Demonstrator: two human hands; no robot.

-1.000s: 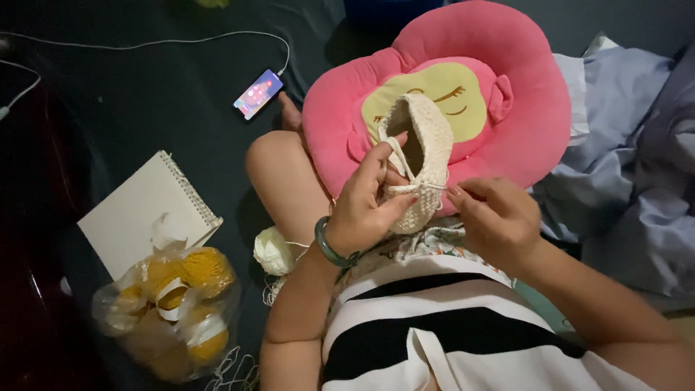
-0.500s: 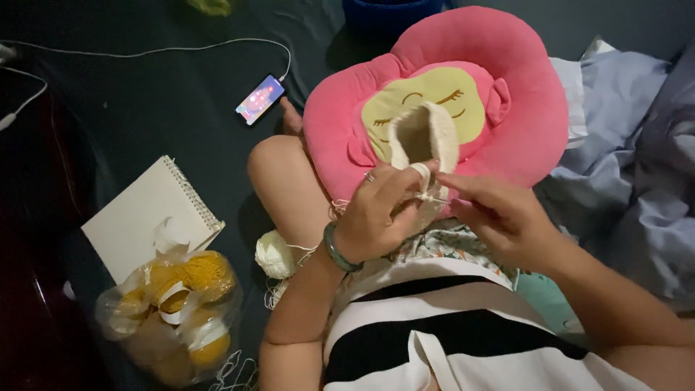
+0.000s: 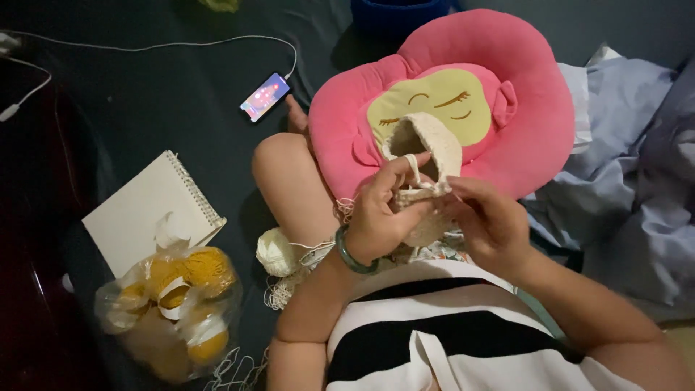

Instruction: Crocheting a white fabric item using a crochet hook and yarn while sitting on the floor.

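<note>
A cream crocheted pouch-shaped piece (image 3: pixel 434 145) stands open-mouthed in front of me, over a pink cushion. My left hand (image 3: pixel 384 213) grips its lower left side, with the index finger hooked over a loop of cream yarn, and wears a green bangle at the wrist. My right hand (image 3: pixel 489 221) pinches the piece's lower right edge with fingers closed. The two hands almost touch at the piece's base. A cream yarn ball (image 3: pixel 276 252) lies by my bent knee, with its strand running up toward the hands.
A pink round cushion (image 3: pixel 521 80) with a yellow sleeping face lies on my lap. A spiral notebook (image 3: pixel 141 213), a clear bag of yellow yarn balls (image 3: pixel 174 304) and a lit phone (image 3: pixel 264 96) on a white cable lie on the dark floor at the left. Crumpled blue-grey cloth (image 3: pixel 637 188) is at the right.
The crocheted piece has turned so its opening faces up. Both hands have shifted slightly on its lower edge and drawn closer together.
</note>
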